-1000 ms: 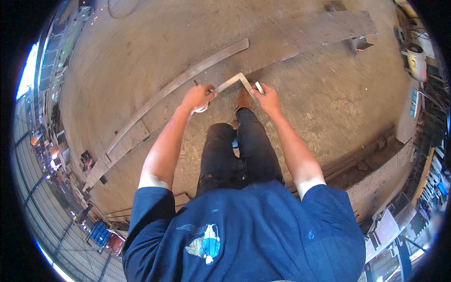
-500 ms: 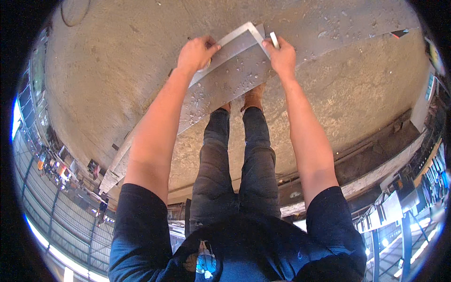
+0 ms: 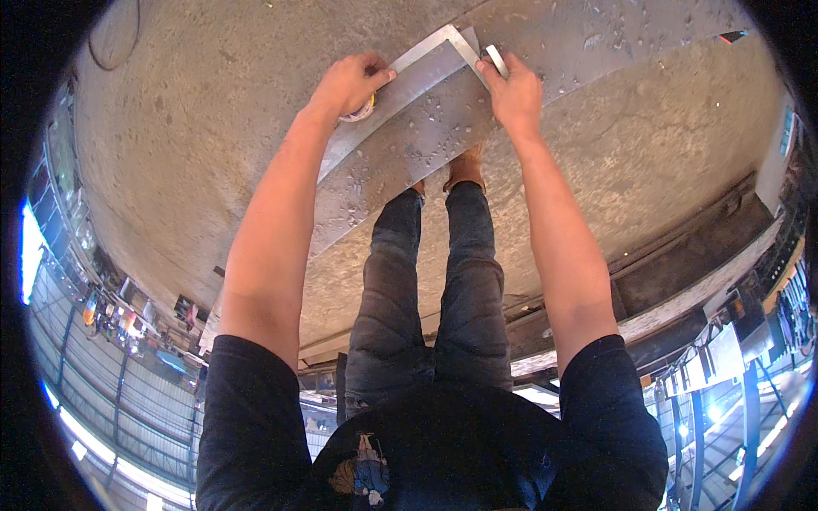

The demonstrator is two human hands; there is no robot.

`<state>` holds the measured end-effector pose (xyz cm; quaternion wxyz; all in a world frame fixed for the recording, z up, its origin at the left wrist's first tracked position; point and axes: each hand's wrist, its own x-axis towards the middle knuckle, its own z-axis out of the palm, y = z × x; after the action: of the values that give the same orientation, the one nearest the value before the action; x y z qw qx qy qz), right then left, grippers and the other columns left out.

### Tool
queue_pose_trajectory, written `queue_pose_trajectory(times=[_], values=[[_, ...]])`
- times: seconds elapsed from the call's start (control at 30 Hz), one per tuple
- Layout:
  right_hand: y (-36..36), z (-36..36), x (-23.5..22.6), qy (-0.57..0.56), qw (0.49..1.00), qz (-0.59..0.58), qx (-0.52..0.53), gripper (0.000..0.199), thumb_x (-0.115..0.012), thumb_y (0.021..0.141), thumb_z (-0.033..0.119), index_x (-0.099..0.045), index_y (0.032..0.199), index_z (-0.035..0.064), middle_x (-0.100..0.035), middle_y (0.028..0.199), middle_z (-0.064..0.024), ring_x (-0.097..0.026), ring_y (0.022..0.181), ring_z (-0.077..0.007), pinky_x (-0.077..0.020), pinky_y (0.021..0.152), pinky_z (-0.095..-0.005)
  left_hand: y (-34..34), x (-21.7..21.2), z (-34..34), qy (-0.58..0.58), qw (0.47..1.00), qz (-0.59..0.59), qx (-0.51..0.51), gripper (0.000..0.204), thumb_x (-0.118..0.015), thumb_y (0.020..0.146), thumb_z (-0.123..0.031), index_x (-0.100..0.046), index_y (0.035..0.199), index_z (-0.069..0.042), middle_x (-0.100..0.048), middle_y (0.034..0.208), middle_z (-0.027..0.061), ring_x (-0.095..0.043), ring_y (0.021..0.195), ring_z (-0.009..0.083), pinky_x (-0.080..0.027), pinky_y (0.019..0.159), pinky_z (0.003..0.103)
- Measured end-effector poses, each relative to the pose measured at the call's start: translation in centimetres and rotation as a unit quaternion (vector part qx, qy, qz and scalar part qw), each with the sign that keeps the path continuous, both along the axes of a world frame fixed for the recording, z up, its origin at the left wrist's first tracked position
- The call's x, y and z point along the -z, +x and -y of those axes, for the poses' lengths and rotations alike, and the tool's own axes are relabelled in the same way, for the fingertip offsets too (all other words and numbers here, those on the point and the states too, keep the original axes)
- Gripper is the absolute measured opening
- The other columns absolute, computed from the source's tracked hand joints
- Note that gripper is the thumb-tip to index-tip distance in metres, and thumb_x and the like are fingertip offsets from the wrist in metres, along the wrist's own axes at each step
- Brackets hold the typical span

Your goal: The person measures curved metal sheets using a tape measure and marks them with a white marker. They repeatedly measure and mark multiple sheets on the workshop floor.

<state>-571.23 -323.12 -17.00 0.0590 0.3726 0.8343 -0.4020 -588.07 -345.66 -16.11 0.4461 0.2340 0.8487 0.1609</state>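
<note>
An L-shaped steel square (image 3: 423,46) lies with its corner pointing away from me, over a narrow grey metal strip (image 3: 388,118). My left hand (image 3: 348,85) is closed at the long leg, thumb and finger on its edge. Below that palm shows part of a round white-and-yellow thing (image 3: 361,112), perhaps a tape measure; the hand hides the rest. In my closed right hand (image 3: 518,94) a short white marking stick (image 3: 497,60) stands up between the fingers. The right thumb and fingertips also touch the square's short leg. A wide grey metal plate (image 3: 351,201), strewn with small chips, lies under the strip.
My boots (image 3: 465,166) stand at the plate's near edge on a rough, stained concrete floor (image 3: 613,179). A dark channel (image 3: 690,255) runs behind me at the right. A thin cable (image 3: 115,64) curls at the far left. A red-and-black scrap (image 3: 731,37) lies far right.
My left hand has shifted slightly away and to the left, and more of the round thing under it shows. The right hand keeps its hold. The whole view has tilted a little.
</note>
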Motion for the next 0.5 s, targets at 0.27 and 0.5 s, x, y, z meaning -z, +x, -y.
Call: queue_pose_trajectory(times=[0.27, 0.5], values=[[0.3, 0.3, 0.3, 0.072, 0.996, -0.046, 0.011, 0.034, -0.068, 0.090, 0.031, -0.069, 0.110, 0.0032, -0.070, 0.100, -0.0228, -0.068, 0.092, -0.0387, -0.0515, 0.080, -0.0419, -0.6, 0.2, 0.4, 0.010, 1.000, 0.024, -0.012, 0.056, -0.066, 0.087, -0.053, -0.071, 0.118, -0.006, -0.072, 0.111, 0.0167, -0.067, 0.105, 0.0326, -0.049, 0.095, 0.040], [2.4, -0.5, -0.3, -0.033, 0.986, -0.090, 0.138, 0.031, -0.065, 0.093, 0.026, -0.067, 0.112, 0.0025, -0.069, 0.110, -0.0216, -0.067, 0.100, -0.0405, -0.0521, 0.085, -0.0459, 0.5, 0.0, 0.8, 0.009, 0.999, -0.031, -0.022, 0.056, -0.065, 0.089, -0.053, -0.071, 0.119, -0.006, -0.072, 0.111, 0.0184, -0.068, 0.106, 0.0348, -0.050, 0.094, 0.041]])
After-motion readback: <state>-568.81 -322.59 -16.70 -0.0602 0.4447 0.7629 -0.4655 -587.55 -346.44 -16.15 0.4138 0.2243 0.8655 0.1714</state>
